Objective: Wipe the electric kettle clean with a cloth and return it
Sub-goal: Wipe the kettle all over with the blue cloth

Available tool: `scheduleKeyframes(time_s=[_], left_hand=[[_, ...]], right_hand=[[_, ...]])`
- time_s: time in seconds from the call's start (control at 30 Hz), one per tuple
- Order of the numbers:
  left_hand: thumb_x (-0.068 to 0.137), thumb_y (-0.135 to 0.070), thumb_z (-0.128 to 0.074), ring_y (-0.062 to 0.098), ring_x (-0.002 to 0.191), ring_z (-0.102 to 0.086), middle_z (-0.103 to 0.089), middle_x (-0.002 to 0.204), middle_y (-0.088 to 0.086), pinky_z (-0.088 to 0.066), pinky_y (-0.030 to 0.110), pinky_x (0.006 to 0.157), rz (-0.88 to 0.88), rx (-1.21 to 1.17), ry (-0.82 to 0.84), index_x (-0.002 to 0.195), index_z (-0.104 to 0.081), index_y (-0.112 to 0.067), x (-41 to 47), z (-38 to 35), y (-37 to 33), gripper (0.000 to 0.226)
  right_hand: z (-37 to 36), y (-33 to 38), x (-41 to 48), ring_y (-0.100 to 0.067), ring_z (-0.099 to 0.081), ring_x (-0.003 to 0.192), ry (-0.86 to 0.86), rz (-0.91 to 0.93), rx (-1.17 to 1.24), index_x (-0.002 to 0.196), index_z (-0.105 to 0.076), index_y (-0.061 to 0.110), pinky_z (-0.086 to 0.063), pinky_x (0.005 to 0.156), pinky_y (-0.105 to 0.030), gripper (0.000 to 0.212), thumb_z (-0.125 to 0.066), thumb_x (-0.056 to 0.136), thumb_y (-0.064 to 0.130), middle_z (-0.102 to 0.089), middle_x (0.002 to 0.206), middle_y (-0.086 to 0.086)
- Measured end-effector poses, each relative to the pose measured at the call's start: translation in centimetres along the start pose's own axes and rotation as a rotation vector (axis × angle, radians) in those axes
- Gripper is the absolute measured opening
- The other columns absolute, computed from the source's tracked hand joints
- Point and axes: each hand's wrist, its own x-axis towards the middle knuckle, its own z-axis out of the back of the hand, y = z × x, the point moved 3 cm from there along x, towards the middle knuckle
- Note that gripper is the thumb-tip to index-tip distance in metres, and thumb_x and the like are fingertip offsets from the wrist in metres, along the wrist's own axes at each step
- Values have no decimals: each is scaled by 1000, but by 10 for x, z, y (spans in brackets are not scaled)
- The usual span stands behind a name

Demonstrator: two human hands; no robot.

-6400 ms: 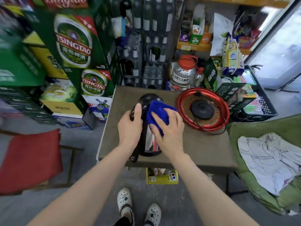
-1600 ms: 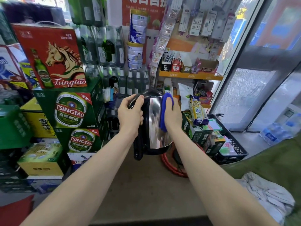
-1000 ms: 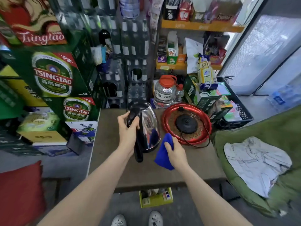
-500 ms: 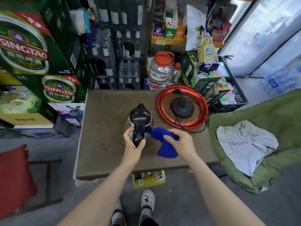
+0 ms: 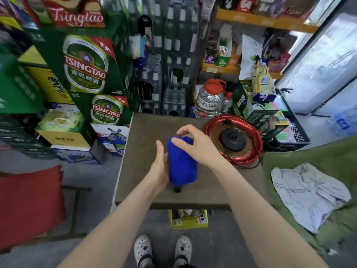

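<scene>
The electric kettle [image 5: 176, 189] stands on the brown table [image 5: 143, 171], almost wholly hidden under a blue cloth [image 5: 182, 165]; only a dark bit of its handle shows below the cloth. My left hand [image 5: 159, 168] grips the kettle's left side, next to the cloth. My right hand [image 5: 199, 149] lies over the cloth's top right, thumb and fingers pressing it onto the kettle. The kettle's black base [image 5: 233, 137] sits bare in a red round tray [image 5: 209, 126] at the table's right.
A clear jug with a red cap [image 5: 209, 99] stands behind the tray. Green beer cartons [image 5: 87, 64] are stacked left, and bottle racks behind. A green couch with a white cloth [image 5: 309, 192] is right, a red chair [image 5: 29, 206] left, and a black crate [image 5: 295, 132] is far right.
The kettle came down from in front of me onto the table. My right hand, which held the cloth beside it, has draped the cloth over the kettle's top.
</scene>
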Motion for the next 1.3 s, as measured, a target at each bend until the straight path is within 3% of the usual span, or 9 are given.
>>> scheduleKeyframes(time_s=[0.17, 0.27, 0.43, 0.63, 0.8, 0.9, 0.97, 1.1, 1.3], left_hand=[[95, -25, -60, 29, 107, -69, -70, 123, 14, -60, 39, 81, -44, -29, -167, 122, -64, -13, -9, 49, 3, 30], [94, -24, -63, 29, 102, -69, -72, 116, 8, -59, 42, 79, -14, -98, -334, 116, -65, -19, -6, 82, 11, 22], [96, -27, -61, 26, 95, -70, -73, 104, 3, -58, 40, 74, -11, -40, -486, 115, -64, -23, -5, 111, 23, 20], [100, -29, -52, 22, 101, -68, -71, 106, -4, -56, 42, 88, -146, 180, -527, 121, -61, -26, 6, 107, 22, 23], [102, -28, -48, 17, 124, -57, -60, 137, -4, -46, 42, 107, -426, 420, -467, 147, -43, -33, 22, 61, -20, 46], [101, -11, -46, 12, 143, -36, -39, 157, -7, -32, 35, 118, -679, 634, -379, 152, -29, -35, 21, 22, -52, 59], [101, -9, -45, 14, 152, -13, -17, 164, -9, -23, 37, 122, -852, 883, -241, 154, -18, -38, 18, -7, -61, 67], [100, -49, -28, 28, 150, 24, 21, 164, -1, 4, 44, 123, -993, 1348, -89, 153, 14, -39, 10, -58, -43, 68], [98, -39, -33, 36, 151, -18, -28, 161, 7, -28, 61, 115, -1249, 1514, -236, 152, -25, -30, -6, -96, -76, 55]], right_hand=[[-26, -25, 3, -12, -59, 94, -209, -88, 10, 118, -57, 27, -46, 83, -27, 32, -66, 92, 42, -57, 109, 6], [-42, -66, -15, -22, -61, 104, -414, -320, -98, 119, -51, 21, -50, 88, -38, 37, -66, 91, 41, -57, 117, -1], [-94, -105, -33, -29, -58, 114, -269, -571, -185, 124, -45, 15, -48, 90, -40, 66, -77, 78, 52, -56, 122, -6], [-84, -108, -19, -27, -61, 111, -505, -426, -78, 121, -55, 15, -44, 90, -33, 35, -68, 90, 23, -64, 118, -4], [-26, -76, -9, -11, -56, 104, -508, -137, -27, 118, -61, 23, -45, 89, -27, 27, -65, 93, 31, -63, 110, 6], [11, -45, -13, -8, -63, 96, -610, -79, 42, 111, -64, 26, -48, 82, -20, 26, -69, 90, 40, -68, 103, 9], [36, -22, -16, -10, -67, 96, -690, -74, 188, 109, -65, 30, -55, 87, -32, 28, -70, 87, 47, -71, 102, 11], [80, 24, -20, -11, -66, 95, -832, 5, 240, 100, -67, 28, -54, 90, -38, 20, -72, 87, 43, -69, 100, 7], [109, 52, -33, -5, -63, 104, -869, 54, 288, 119, -70, 23, -51, 94, -24, 34, -72, 89, 36, -69, 110, 13]])
